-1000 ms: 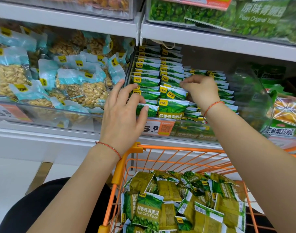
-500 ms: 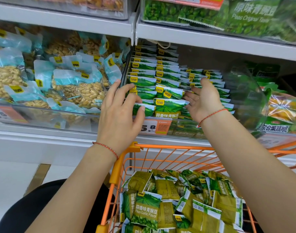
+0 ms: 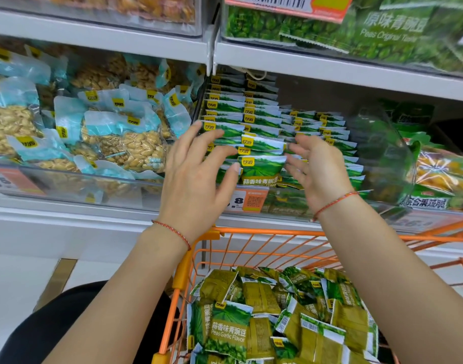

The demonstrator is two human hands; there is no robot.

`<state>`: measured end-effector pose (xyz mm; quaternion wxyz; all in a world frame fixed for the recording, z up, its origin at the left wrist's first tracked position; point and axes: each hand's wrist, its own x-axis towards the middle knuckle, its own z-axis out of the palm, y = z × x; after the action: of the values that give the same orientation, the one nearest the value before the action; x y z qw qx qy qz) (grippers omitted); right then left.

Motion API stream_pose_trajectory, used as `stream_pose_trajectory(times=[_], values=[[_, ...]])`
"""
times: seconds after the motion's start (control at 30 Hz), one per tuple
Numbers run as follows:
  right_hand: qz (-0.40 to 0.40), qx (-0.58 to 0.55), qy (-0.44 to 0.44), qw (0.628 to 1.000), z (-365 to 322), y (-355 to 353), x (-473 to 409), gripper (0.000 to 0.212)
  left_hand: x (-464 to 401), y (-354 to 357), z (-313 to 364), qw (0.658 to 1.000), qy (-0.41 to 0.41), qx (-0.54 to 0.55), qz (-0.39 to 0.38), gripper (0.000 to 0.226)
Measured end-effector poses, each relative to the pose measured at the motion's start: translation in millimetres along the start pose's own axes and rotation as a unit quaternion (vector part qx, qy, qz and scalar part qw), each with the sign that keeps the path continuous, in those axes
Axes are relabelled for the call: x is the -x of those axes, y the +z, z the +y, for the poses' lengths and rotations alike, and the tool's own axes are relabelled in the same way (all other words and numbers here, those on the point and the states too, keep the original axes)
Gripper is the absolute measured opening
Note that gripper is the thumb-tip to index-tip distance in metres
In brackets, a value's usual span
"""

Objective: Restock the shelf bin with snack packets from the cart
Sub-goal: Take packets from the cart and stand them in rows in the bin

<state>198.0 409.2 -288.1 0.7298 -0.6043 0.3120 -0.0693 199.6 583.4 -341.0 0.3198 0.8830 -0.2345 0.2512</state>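
Green garlic-pea snack packets [image 3: 262, 168] stand in rows inside the clear shelf bin [image 3: 288, 206] at the middle shelf. My left hand [image 3: 196, 177] hovers in front of the bin's left rows, fingers spread and relaxed, holding nothing. My right hand [image 3: 317, 172] is just right of the front middle packet, palm turned inward, fingers loosely extended, empty. The front packet sits between both hands. Below, the orange cart [image 3: 251, 235] holds a heap of several more green pea packets [image 3: 277, 319].
A bin of blue-topped peanut packs [image 3: 99, 132] sits to the left. Bins of other green and yellow snacks [image 3: 435, 174] lie to the right. An upper shelf [image 3: 330, 64] with pea bags overhangs. An orange price tag [image 3: 248, 202] hangs on the bin front.
Both hands have drawn back a little from the packet rows and opened. The right hand turned from fingertips on the packets to palm facing inward beside the front packet.
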Motion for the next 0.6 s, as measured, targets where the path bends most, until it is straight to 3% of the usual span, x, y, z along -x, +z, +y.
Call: stream_pose_trajectory(times=[0.13, 0.27, 0.43, 0.6], values=[[-0.06, 0.152, -0.06, 0.985, 3.0, -20.4, 6.0, 0.024, -8.0, 6.2, 11.0, 0.999, 0.022, -0.023, 0.0, 0.023], [-0.027, 0.247, -0.217, 0.944, 8.7, -24.0, 3.7, 0.01, -8.5, 12.5, 9.4, 0.999, 0.026, -0.019, -0.007, 0.024], [-0.003, 0.379, -0.442, 0.813, 29.9, -19.3, 2.7, 0.027, -6.8, 15.7, 9.8, 0.999, 0.03, -0.012, -0.016, 0.02], [-0.097, 0.557, -0.399, 0.722, 45.6, -11.6, 2.5, 0.045, -7.7, 19.0, 13.1, 0.999, 0.034, -0.031, -0.015, 0.016]])
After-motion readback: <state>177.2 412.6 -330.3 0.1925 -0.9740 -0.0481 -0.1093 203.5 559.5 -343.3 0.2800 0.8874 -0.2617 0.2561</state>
